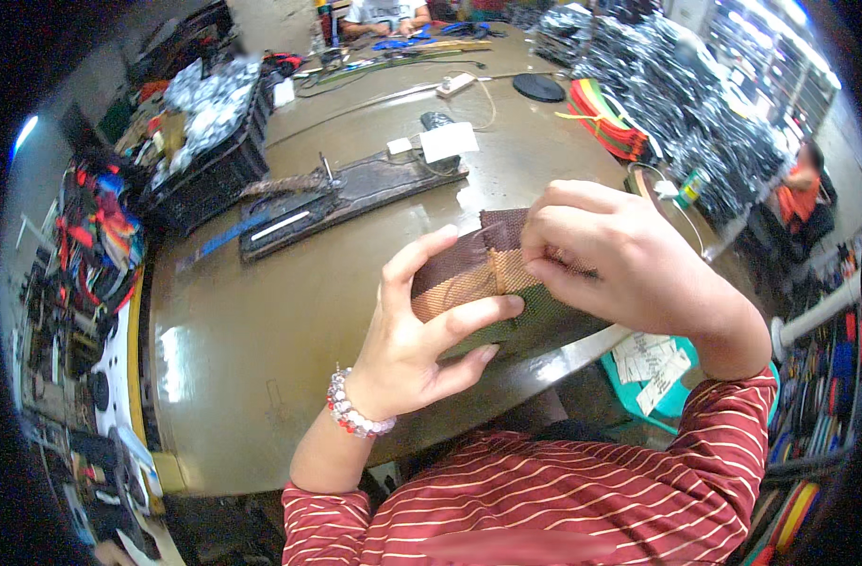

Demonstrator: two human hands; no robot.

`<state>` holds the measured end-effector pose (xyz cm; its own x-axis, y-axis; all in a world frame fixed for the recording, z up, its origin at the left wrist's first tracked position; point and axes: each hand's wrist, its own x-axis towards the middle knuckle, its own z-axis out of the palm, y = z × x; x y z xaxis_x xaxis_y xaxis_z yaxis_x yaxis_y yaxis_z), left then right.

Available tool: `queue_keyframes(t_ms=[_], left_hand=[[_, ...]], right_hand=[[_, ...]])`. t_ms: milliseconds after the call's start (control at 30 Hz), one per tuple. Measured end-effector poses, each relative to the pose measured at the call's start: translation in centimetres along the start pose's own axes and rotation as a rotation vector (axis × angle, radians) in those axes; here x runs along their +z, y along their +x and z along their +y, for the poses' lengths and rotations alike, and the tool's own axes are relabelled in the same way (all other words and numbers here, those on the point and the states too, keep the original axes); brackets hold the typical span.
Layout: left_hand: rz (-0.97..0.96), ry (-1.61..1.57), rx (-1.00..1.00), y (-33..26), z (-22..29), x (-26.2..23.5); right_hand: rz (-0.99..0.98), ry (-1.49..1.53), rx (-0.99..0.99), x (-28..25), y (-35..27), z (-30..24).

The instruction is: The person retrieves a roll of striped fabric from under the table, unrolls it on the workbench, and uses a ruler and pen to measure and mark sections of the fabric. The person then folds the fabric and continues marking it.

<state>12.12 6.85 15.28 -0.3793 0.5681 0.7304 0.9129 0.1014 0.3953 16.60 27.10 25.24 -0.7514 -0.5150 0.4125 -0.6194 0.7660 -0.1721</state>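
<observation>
A folded band of coarse woven fabric [454, 272], striped in maroon, tan and green, is held up over the near edge of the table. My left hand [407, 344] is closed round its left part, with one finger behind and the others lying across the front. A ragged cut edge or seam runs down its middle. My right hand [615, 250] is closed in a pinch at the band's right part, the fingertips curled against the fabric. Whether a small tool sits inside that pinch is hidden.
On the brown table [289, 358] lie a dark board with a metal fixture [355, 203], a white card [449, 142], a black coil [538, 88] and striped straps [608, 123]. A black crate [209, 179] stands left, a heap of silvery packets [676, 85] right. Another person [388, 14] sits opposite.
</observation>
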Motion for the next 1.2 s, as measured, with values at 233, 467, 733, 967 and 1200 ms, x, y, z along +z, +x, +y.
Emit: queue_keyframes(t_ms=[233, 467, 733, 967, 1200], left_hand=[[0.079, 0.004, -0.129, -2.1, 1.3, 0.1], [0.426, -0.072, -0.237, -9.0, -1.1, -1.2], [0.963, -0.62, -0.498, -15.3, -2.9, -1.7], [0.901, -1.103, -0.281, -13.3, -3.6, -1.8], [1.057, -1.173, -0.425, -16.8, -3.9, -2.1]], right_hand=[[0.229, 0.146, -0.198, -3.8, 2.8, 6.7], [0.18, -0.232, 0.079, 11.5, 10.7, 26.6], [0.132, -0.406, 0.091, 19.3, 14.4, 34.3], [-0.018, -0.44, 0.089, 19.3, 14.3, 34.5], [0.132, -0.036, 0.298, 18.9, 12.1, 31.8]])
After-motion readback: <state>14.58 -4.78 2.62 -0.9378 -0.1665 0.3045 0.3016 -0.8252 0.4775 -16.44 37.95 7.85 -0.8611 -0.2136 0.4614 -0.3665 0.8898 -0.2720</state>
